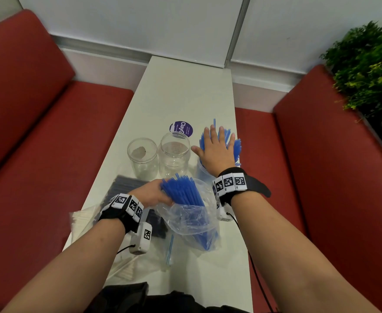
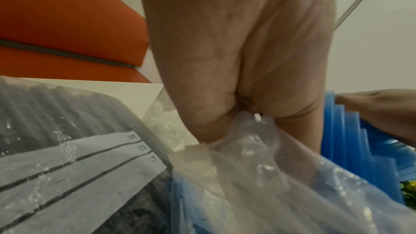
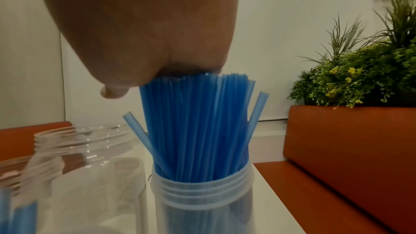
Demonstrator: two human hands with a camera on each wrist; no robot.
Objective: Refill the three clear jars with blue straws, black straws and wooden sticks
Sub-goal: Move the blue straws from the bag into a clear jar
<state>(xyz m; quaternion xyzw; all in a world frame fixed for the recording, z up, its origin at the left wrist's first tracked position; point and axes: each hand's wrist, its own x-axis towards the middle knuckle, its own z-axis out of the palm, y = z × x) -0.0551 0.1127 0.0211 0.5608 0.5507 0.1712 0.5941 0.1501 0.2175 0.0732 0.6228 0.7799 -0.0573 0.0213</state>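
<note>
Blue straws (image 1: 227, 141) in the rightmost jar (image 3: 202, 202) are pressed down by the flat, spread right hand (image 1: 216, 152). Just nearer than this jar, a clear bag (image 1: 192, 220) of straws is gripped by the left hand (image 1: 151, 195).

**Blue straws in one jar, two jars empty**

Blue straws (image 3: 198, 122) stand upright in the rightmost clear jar (image 3: 202, 200). More fill a clear bag (image 1: 192, 220). Two empty jars (image 1: 174, 152) stand left. Bagged black straws (image 2: 51, 113) lie flat nearby.

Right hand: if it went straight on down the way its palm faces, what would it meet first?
The right hand already lies flat on the tops of the blue straws standing in the rightmost jar; pressing on would likely push them deeper.
</note>
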